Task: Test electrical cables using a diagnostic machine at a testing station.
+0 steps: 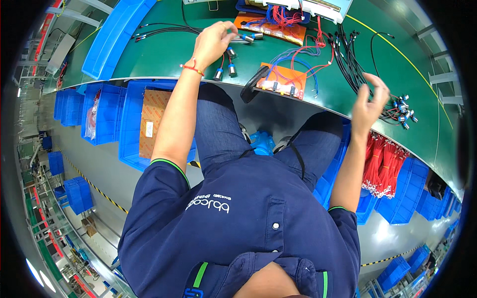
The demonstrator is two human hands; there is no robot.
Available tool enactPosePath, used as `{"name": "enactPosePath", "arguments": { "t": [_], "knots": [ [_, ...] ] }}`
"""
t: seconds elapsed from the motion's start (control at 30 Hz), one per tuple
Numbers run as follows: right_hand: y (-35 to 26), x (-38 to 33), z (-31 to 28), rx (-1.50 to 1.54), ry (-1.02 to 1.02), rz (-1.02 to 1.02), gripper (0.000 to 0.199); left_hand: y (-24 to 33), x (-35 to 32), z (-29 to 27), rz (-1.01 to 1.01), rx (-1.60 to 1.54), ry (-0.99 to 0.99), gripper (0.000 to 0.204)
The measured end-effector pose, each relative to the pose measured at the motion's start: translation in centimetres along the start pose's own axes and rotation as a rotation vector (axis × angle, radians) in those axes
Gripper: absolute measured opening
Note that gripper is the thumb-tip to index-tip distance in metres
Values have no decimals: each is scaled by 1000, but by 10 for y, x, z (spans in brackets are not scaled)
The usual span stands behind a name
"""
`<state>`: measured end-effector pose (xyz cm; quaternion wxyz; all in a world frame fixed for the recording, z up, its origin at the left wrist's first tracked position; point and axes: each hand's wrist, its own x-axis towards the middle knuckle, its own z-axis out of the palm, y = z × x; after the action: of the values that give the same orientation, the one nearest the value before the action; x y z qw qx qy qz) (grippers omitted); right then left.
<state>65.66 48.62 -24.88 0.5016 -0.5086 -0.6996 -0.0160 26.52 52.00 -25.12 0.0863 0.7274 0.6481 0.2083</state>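
My left hand (213,43), a red band at its wrist, hovers over the green bench with its fingers bent and apart. Beside its fingertips lie metal-and-blue cylindrical connectors (247,38) on black cables (161,31); the hand hides part of these cables. Closer to the bench edge rest several more cylinders (232,69), with short red leads. My right hand (371,99) is at the right edge of the bench, thumb and fingers apart, with nothing seen between them. Nearest to it are a bundle of black cables (348,62) and a cluster of blue-tipped connectors (401,108).
An orange fixture (293,77) with red and blue wires sits at the bench edge. Behind it stand another orange board (283,31) and a white-framed unit (325,7). A blue tray (112,42) lies at left. Blue bins (131,134) and red wire bundles (380,169) hang below the edge.
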Motion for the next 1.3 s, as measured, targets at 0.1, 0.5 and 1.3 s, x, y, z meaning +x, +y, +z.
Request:
{"name": "enactPosePath", "arguments": {
  "t": [0.1,0.5,1.3],
  "knots": [
    [-54,-7,23,245,-160,-48,27,15,-14,0,-30,-271,300,10],
    [-135,-39,71,868,-559,321,31,100,-89,22,-195,-1495,188,18],
    [40,-56,-101,1998,307,792,18,81,-65,6,-313,-1818,328,28]
  ]
}}
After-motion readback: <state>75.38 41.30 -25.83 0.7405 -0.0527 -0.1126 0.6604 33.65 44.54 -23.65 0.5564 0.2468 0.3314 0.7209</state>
